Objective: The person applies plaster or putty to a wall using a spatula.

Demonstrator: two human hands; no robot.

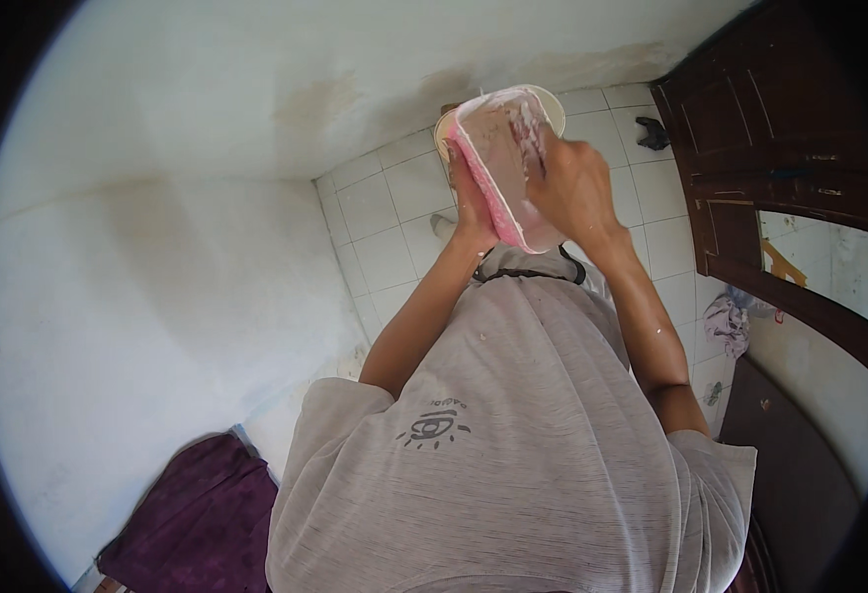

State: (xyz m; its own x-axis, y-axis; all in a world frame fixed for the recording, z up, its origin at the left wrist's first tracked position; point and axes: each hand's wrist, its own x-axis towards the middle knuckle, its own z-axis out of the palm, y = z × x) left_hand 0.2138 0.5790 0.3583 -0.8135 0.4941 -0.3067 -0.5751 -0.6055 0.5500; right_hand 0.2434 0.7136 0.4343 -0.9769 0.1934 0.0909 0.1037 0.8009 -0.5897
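Note:
A pink rectangular plastic tub [501, 210] with white, paste-like smears on its rim and inside is tilted up in front of me. My left hand [471, 203] grips its left side, with the thumb and fingers against the pink wall. My right hand [577, 193] is closed, its fingers reaching into the tub at the right side. What those fingers hold, if anything, is hidden behind the hand. Below and beyond the tub shows part of a round cream-coloured bucket [551, 107]. A few white specks dot my forearms.
White floor tiles [394, 193] meet a stained pale wall [207, 99]. At the right stands a dark wooden cabinet [750, 109], with a black item [653, 133] on the floor beside it. Also there are a lilac cloth [728, 324], a dark panel [785, 425] and a purple cloth [197, 514].

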